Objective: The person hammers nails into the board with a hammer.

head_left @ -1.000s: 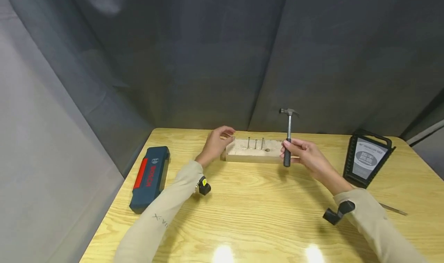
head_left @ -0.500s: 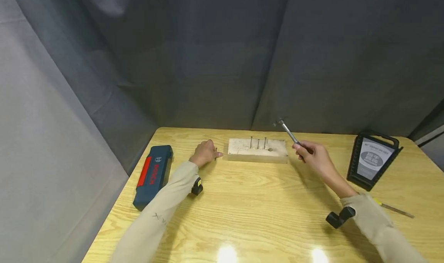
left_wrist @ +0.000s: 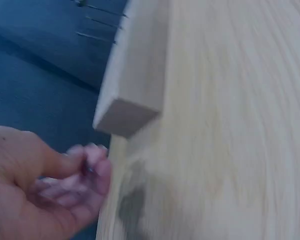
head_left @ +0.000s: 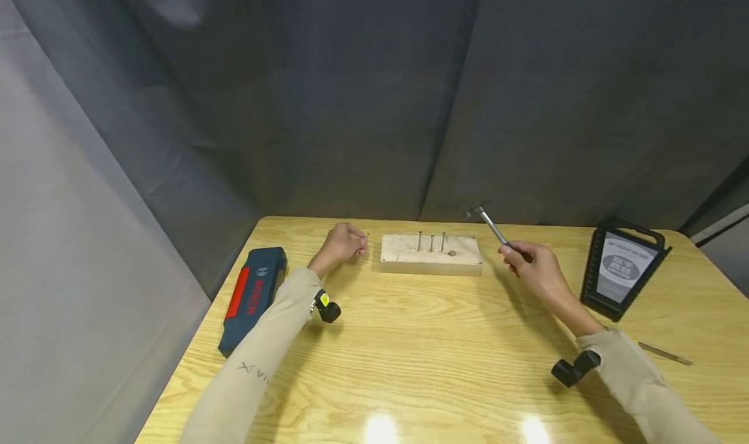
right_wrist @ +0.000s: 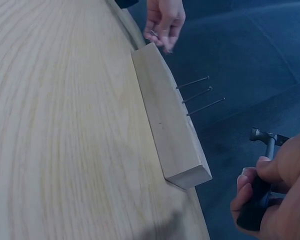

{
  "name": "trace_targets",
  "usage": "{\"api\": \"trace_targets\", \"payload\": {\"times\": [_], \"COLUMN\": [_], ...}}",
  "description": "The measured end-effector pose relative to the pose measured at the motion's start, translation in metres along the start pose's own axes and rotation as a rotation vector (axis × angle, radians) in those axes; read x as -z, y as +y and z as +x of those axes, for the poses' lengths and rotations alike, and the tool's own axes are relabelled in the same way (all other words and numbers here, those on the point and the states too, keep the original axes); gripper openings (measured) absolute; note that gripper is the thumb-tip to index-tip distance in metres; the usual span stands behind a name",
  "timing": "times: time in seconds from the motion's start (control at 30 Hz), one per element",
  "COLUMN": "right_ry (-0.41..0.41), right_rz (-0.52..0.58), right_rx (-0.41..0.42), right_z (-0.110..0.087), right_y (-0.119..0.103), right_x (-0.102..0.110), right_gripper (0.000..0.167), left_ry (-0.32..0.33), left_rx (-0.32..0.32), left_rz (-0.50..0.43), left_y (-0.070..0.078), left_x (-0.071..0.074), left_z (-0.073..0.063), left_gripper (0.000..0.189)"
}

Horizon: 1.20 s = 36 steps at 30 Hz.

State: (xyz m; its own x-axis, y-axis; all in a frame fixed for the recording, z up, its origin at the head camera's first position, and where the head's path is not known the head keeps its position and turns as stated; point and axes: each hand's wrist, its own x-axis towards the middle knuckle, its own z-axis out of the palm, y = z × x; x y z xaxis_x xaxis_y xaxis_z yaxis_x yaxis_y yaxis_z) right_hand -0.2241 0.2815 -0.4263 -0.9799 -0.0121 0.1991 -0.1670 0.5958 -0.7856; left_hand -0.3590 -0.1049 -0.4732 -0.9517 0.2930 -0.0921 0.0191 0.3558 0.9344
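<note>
Fingers (right_wrist: 242,198) gripping a hammer (head_left: 494,227), black handle (right_wrist: 253,209), silver shaft (right_wrist: 270,149)

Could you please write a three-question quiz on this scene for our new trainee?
1. Multiple choice: How many nails stand in the wooden block?
A) two
B) three
C) five
2. True or false: The hammer in the right hand is touching one of these nails.
3. Fill in the blank: In the head view, the BOSCH case lies to the ____ of the wooden block.
Key: 1. B; 2. false, it is apart from them; 3. left.
</note>
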Motion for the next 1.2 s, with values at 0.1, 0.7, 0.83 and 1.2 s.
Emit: {"api": "trace_targets", "payload": {"times": [0.1, 0.7, 0.83, 1.2], "right_ry": [0.005, -0.04, -0.051, -0.009], "right_rz": [0.011, 0.062, 0.056, -0.022], "right_rx": [-0.002, -0.002, 0.007, 0.174], "right_z": [-0.001, -0.005, -0.005, 0.0], "right_y": [-0.001, -0.01, -0.014, -0.029], "right_x": [0.0, -0.007, -0.011, -0.022], "right_gripper": [0.038, 0.035, 0.034, 0.024], "left_ry": [0.119, 0.133, 0.14, 0.18], "left_rx": [-0.046, -0.339, -0.375, -0.443], "left_rz": [0.014, -0.204, -0.129, -0.004], "left_y": [0.044, 0.047, 0.047, 0.04], "left_x": [-0.012, -0.075, -0.075, -0.078], "left_z": [-0.029, -0.023, -0.022, -0.026], "left_gripper": [0.028, 0.017, 0.014, 0.019]}}
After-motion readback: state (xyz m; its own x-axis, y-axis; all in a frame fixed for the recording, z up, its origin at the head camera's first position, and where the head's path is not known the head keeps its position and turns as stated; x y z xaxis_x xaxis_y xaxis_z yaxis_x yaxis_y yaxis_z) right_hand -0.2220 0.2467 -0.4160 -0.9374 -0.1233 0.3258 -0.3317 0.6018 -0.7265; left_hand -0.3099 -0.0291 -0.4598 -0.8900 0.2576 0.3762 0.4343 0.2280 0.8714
